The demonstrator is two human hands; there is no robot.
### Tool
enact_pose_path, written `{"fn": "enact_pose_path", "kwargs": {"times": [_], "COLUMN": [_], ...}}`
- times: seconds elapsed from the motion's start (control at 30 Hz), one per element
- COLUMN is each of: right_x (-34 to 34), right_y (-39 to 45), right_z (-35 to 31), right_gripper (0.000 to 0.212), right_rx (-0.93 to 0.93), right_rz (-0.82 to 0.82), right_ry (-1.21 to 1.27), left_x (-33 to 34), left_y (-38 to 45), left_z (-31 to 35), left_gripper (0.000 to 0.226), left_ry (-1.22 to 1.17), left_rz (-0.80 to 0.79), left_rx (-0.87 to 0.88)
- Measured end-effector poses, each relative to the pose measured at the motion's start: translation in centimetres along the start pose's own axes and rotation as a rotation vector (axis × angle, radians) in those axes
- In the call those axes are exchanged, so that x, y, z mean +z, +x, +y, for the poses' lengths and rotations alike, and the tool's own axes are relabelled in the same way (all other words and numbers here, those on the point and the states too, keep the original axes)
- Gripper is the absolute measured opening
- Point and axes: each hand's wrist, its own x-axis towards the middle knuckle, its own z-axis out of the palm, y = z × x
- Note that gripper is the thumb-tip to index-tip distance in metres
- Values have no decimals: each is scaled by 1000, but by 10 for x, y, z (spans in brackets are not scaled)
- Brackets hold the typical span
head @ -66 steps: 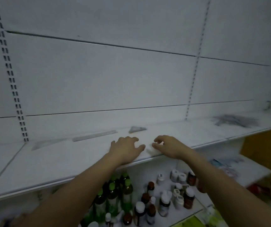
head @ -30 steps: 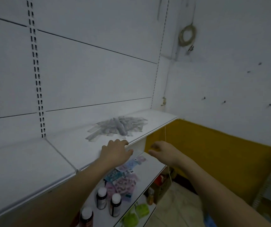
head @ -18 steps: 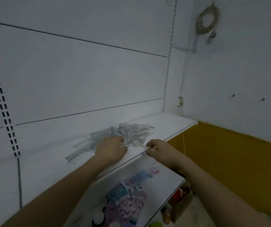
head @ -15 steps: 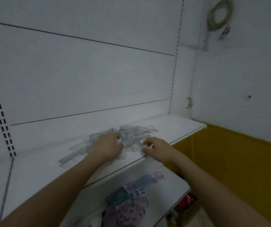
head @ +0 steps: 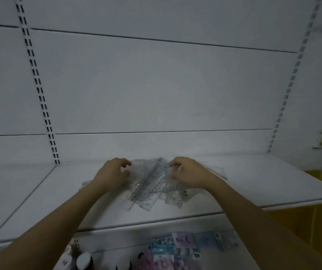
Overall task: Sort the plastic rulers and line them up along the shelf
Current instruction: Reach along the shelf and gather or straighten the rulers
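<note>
Both hands now on ruler pile (head: pixel 152 184) mid-shelf (head: pixel 253 184), off front edge; left hand (head: pixel 113 174), right hand (head: pixel 187 172) fingers curled, grip unclear. Sorting starts.

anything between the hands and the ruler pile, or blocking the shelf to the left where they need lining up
Nothing visible. Both the left hand and right hand are already on the ruler pile, and the shelf surface left of it looks bare in this view.

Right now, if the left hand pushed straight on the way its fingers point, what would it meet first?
The pile of clear rulers; the left hand is already on its edge. Beyond lies the shelf's back panel, though depth is unclear.
</note>
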Motion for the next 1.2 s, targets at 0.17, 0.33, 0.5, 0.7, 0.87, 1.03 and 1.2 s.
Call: {"fn": "enact_pose_path", "kwargs": {"times": [0.17,0.33,0.5,0.7,0.87,1.03,1.2], "right_x": [8,12,7,21,22,25,22], "right_y": [57,109,143,136,125,123,123], "right_z": [0,1,-6,-1,-1,-5,1], "right_gripper": [25,25,18,7,33,35,35], "right_rx": [-84,-116,-173,-238,-283,-267,-190], "right_rz": [-26,-48,-55,-122,-318,-339,-295], "right_ry": [93,163,237,210,-31,-22,93], "left_x": [-2,-6,-22,-43,-41,-31,-31], "left_y": [23,55,71,69,72,70,69], "left_z": [1,9,-5,-28,-34,-34,-31], "left_gripper": [48,40,22,16,14,34,36], "left_ry": [49,11,-254,-581,-637,-606,-601], "left_rz": [-88,-250,-214,-166,-60,-82,-82], "left_rx": [27,52,74,-50,-48,28,37]}}
